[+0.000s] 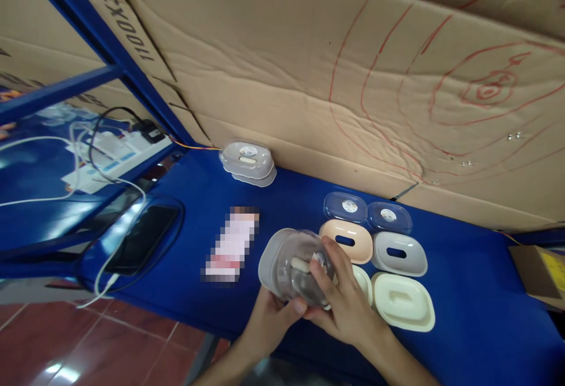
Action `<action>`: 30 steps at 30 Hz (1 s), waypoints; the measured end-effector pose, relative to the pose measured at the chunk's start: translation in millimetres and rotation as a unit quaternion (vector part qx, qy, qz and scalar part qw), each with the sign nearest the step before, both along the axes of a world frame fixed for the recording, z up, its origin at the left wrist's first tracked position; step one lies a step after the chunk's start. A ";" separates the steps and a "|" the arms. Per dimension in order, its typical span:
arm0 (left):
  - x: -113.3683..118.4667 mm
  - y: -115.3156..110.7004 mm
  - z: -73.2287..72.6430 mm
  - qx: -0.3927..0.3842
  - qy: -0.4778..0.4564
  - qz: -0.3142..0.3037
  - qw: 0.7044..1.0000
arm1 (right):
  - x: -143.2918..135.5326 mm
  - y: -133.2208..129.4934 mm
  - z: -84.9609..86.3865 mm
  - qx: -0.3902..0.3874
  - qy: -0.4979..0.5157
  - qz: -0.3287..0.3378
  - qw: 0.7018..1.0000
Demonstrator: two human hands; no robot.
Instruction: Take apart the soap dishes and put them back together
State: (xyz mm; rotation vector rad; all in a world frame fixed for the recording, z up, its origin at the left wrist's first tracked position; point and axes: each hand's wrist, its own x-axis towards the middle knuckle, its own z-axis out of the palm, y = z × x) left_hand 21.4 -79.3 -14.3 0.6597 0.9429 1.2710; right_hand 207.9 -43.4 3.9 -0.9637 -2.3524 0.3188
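Observation:
A grey soap dish point(268, 260) with a clear lid point(296, 250) over it is held up above the blue table. My left hand point(276, 320) grips the dish from below, thumb at its near edge. My right hand point(338, 292) is on the lid's right side, fingers on top and thumb near the front edge. Right of the hands lie a peach tray point(362, 246), a grey tray point(415, 254) and a cream dish point(421, 305). A second cream piece point(362, 280) is partly hidden by my right hand. Two clear lids point(338, 206) point(392, 225) lie behind them.
Stacked lidded grey dishes point(247, 161) stand at the back left by the cardboard wall point(282, 80). A blurred-out item point(233, 245) lies left of my hands. Farther left are a phone point(143, 236), cables and a power strip point(110, 165). A cardboard box point(536, 274) is at the right.

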 end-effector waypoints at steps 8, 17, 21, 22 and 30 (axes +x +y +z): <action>0.9 -1.7 16.5 -0.020 -0.007 -0.026 0.999 | 5.8 -4.3 -3.4 0.036 0.011 -0.006 0.999; -0.1 -3.1 11.8 -0.006 0.001 -0.036 0.999 | -4.0 -8.9 -9.9 0.047 0.019 -0.033 0.998; 2.2 -4.1 1.6 -0.021 -0.042 -0.028 0.999 | -6.1 -10.0 -10.9 0.041 0.043 -0.039 0.997; 2.6 -1.3 2.1 -0.031 -0.048 -0.015 0.998 | -6.7 -10.2 -11.5 0.036 0.061 -0.054 0.996; -5.1 62.2 25.2 -0.142 -0.131 0.125 0.973 | 14.2 -2.0 -5.4 0.016 0.027 -0.131 0.991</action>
